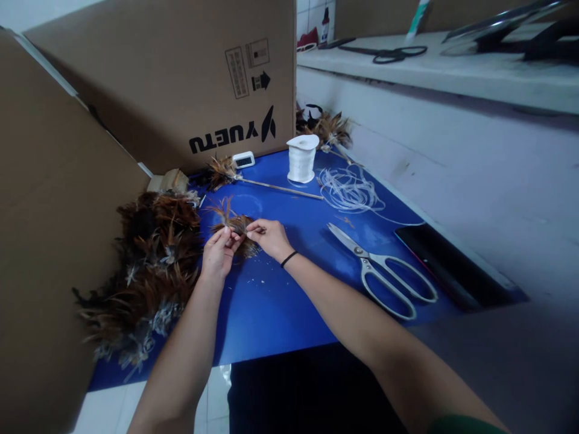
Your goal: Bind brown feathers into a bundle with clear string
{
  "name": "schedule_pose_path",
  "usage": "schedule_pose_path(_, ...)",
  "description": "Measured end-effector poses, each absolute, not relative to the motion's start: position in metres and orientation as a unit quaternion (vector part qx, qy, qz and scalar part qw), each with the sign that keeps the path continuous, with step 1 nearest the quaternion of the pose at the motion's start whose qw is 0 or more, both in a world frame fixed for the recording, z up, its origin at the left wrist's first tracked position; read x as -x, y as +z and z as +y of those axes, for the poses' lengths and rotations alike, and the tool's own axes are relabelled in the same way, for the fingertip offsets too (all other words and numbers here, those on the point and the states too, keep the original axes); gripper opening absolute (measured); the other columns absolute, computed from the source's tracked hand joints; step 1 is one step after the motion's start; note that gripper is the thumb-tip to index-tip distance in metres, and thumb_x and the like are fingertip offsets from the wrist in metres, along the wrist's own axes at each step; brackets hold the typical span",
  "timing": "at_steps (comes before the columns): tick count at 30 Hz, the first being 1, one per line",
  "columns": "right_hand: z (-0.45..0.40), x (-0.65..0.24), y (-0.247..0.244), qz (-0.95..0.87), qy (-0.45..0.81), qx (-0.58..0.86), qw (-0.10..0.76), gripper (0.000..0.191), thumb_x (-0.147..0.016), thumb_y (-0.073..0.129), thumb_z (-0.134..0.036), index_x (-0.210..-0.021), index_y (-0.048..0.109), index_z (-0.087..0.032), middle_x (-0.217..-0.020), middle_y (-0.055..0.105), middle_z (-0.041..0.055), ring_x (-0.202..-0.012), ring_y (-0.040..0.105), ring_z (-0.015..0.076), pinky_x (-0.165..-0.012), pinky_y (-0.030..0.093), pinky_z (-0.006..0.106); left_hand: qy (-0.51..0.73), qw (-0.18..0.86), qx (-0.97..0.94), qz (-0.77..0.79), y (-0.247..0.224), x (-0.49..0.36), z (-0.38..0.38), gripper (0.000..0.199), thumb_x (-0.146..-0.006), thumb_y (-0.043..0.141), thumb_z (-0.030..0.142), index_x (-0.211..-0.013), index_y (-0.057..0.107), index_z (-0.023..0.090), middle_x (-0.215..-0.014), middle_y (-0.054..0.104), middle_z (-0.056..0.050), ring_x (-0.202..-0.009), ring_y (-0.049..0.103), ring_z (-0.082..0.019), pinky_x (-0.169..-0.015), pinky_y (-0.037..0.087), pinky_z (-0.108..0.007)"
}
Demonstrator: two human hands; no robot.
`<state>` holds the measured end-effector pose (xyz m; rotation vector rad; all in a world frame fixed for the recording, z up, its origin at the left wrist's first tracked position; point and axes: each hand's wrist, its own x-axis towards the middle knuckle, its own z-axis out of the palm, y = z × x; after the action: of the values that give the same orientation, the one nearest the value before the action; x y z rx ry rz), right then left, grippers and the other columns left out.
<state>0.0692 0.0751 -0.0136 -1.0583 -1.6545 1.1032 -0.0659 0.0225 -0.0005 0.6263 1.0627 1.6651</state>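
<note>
Over the blue tabletop [253, 313], my left hand [221, 248] pinches a small bunch of brown feathers [222, 211], whose wispy tips stick up above the fingers. My right hand [270, 238], with a black band at the wrist, is close beside it, thumb and fingers pinched at the feathers' right side. Whether it grips the feathers alone or also something thin, I cannot tell. More brown feathers [248, 248] show just below and between the hands. Small pale scraps lie on the table under them.
A large feather heap [158, 253] lies left. Behind are a feathered stick [284, 189], a small white digital display [243, 160], a white ribbon spool [301, 160] and loose ribbon [350, 190]. Scissors [380, 271] and a dark phone [446, 265] lie right. A cardboard box [181, 78] walls the back.
</note>
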Motion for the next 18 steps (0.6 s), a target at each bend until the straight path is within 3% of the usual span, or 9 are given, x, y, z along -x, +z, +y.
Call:
schedule_pose_path(9, 0.075, -0.077, -0.007, -0.542, 0.617, 0.392, 0.414, 0.013, -0.065, 0.066, -0.014, -0.077, 0.068, -0.015, -0.053, 0.060, -0.0017, -0.048, 0.054, 0.0083, -0.049, 0.044, 0.021, 0.690, 0.498, -0.276, 0.447, -0.002, 0.066, 0.023, 0.022, -0.061, 0.077, 0.028, -0.074, 0.067, 0.013, -0.061, 0.063, 0.000, -0.061, 0.060, -0.009, -0.089, 0.049, -0.041)
schedule_pose_path(15, 0.074, -0.094, 0.004, -0.706, 0.453, 0.424, 0.343, 0.012, -0.070, 0.061, -0.011, -0.071, 0.069, -0.020, -0.051, 0.060, -0.0025, -0.051, 0.059, 0.0120, -0.058, 0.046, 0.026, 0.693, 0.482, -0.277, 0.459, -0.002, 0.066, 0.024, 0.024, -0.058, 0.079, 0.029, -0.071, 0.066, 0.013, -0.059, 0.062, 0.001, -0.059, 0.060, -0.009, -0.084, 0.051, -0.039)
schedule_pose_path(18, 0.073, -0.102, 0.013, -0.703, 0.452, 0.411, 0.364, 0.013, -0.073, 0.055, -0.009, -0.071, 0.064, -0.018, -0.057, 0.063, -0.0014, -0.051, 0.060, 0.0113, -0.057, 0.046, 0.025, 0.690, 0.481, -0.286, 0.459, 0.000, 0.064, 0.024, 0.024, -0.058, 0.079, 0.030, -0.071, 0.066, 0.014, -0.059, 0.062, 0.001, -0.059, 0.060, -0.009, -0.081, 0.052, -0.036)
